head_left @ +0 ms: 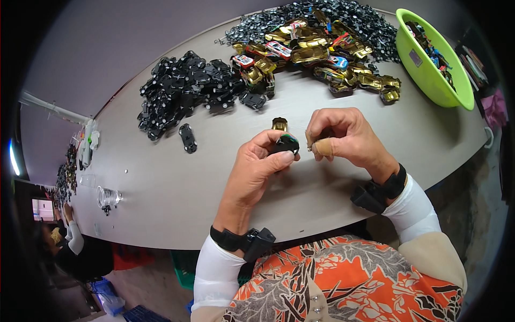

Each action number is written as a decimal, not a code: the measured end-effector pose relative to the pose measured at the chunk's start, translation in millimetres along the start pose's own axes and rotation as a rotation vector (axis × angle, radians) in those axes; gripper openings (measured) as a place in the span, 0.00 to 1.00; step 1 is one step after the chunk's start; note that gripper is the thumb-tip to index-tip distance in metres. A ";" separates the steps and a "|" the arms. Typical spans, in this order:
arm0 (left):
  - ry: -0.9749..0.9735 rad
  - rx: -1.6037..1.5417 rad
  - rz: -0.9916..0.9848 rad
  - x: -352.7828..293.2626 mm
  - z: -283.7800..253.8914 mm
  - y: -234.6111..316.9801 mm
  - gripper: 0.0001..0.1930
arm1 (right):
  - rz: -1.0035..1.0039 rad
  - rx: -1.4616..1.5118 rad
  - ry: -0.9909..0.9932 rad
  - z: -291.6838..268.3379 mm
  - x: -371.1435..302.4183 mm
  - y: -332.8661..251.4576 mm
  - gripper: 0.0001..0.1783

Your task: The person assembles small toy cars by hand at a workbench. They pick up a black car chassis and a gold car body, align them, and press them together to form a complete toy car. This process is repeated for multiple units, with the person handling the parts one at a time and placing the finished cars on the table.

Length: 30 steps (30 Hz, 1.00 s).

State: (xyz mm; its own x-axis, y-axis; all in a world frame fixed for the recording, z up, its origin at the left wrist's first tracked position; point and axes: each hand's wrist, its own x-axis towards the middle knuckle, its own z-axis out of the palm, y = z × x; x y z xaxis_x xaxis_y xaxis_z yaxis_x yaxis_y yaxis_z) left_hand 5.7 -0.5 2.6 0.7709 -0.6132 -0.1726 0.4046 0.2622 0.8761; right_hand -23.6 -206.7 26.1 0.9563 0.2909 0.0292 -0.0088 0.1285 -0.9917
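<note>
Near the middle of the table, my left hand (257, 161) grips a toy car (288, 143) between thumb and fingers; its dark underside and a green edge show. Just beyond those fingers is a gold car body (279, 124); whether it touches the hand I cannot tell. My right hand (343, 137) is closed in a pinch a little to the right of the toy car, apart from it. A tiny shiny bit shows at its fingertips, too small to name. Tan tape wraps one of its digits. A single black car chassis (188, 138) lies to the left.
Behind my hands are piles of black chassis (188, 88), gold and coloured car bodies (308, 53) and small dark parts (365, 21). A green basin (437, 80) with more parts stands far right. At left are a clear cup (109, 197) and another person (70, 241).
</note>
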 end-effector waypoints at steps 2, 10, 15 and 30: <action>-0.016 -0.021 -0.042 -0.7 -0.2 0.1 0.14 | 0.010 0.009 0.015 -0.1 0.0 -1.4 0.05; -0.033 0.162 0.020 -4.6 5.5 -1.6 0.11 | 0.017 0.089 -0.066 6.5 -3.0 -0.7 0.06; -0.050 0.221 0.012 -6.1 7.6 -2.3 0.09 | 0.033 -0.082 -0.121 2.1 -0.5 5.5 0.04; 0.141 0.775 0.121 -24.8 8.1 -19.3 0.07 | -0.139 -0.591 0.036 31.2 -3.7 33.8 0.03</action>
State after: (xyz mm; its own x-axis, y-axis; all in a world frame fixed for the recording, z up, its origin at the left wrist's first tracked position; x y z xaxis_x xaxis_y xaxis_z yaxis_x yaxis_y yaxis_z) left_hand -25.3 3.6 -6.4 0.8635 -0.5001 -0.0658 -0.1039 -0.3039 0.9470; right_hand -36.5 -173.9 -3.6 0.9462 0.2759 0.1689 0.2704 -0.3880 -0.8811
